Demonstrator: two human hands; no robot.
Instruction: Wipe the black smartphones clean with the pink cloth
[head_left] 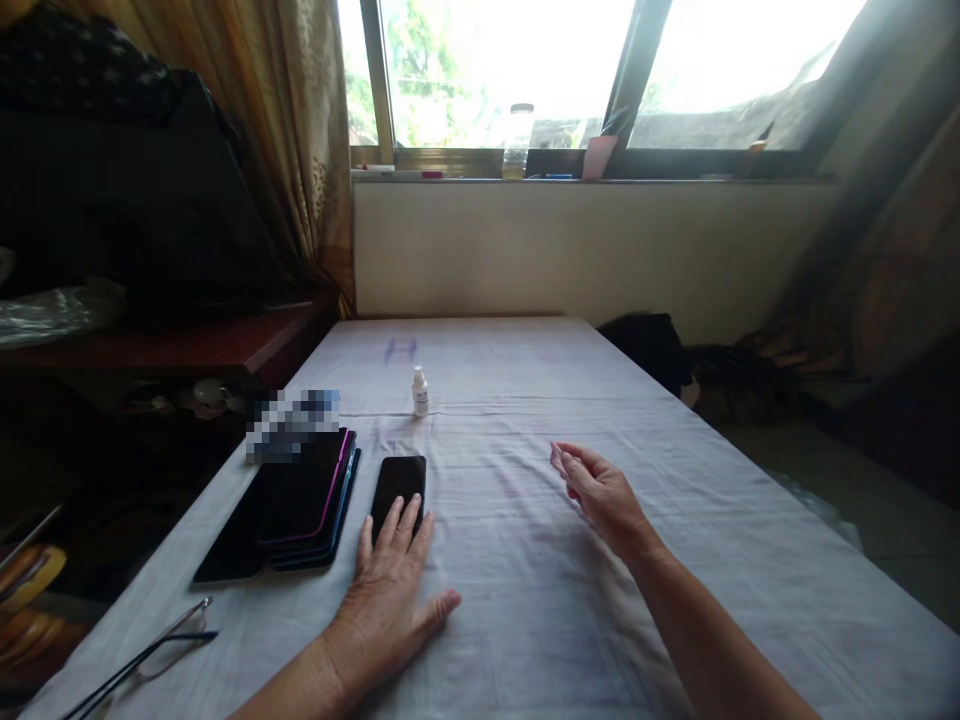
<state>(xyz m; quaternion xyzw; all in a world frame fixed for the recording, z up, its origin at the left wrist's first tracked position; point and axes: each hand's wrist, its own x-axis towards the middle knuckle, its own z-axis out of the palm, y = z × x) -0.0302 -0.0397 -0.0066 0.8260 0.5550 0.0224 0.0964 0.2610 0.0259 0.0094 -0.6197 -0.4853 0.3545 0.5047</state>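
Observation:
My left hand (397, 580) lies flat with its fingers spread, the fingertips resting on a black smartphone (400, 480). That phone lies face up on the white cloth, its lower part covered by my fingers. Over the right half of the table, my right hand (600, 490) is closed in a pinch. A small pale pinkish bit shows at its fingertips, too small to name. Beyond the phone a little white dropper bottle (420, 393) stands upright. Left of the phone is a stack of dark phones or tablets (300, 505), one with a pink edge.
Eyeglasses (161, 640) lie at the table's near left. A blurred-out patch (292, 425) covers something behind the stack. The cloth-covered table (510, 370) reaches to the wall below the window. A dark red desk (247, 340) with a large dark screen (135, 200) stands left.

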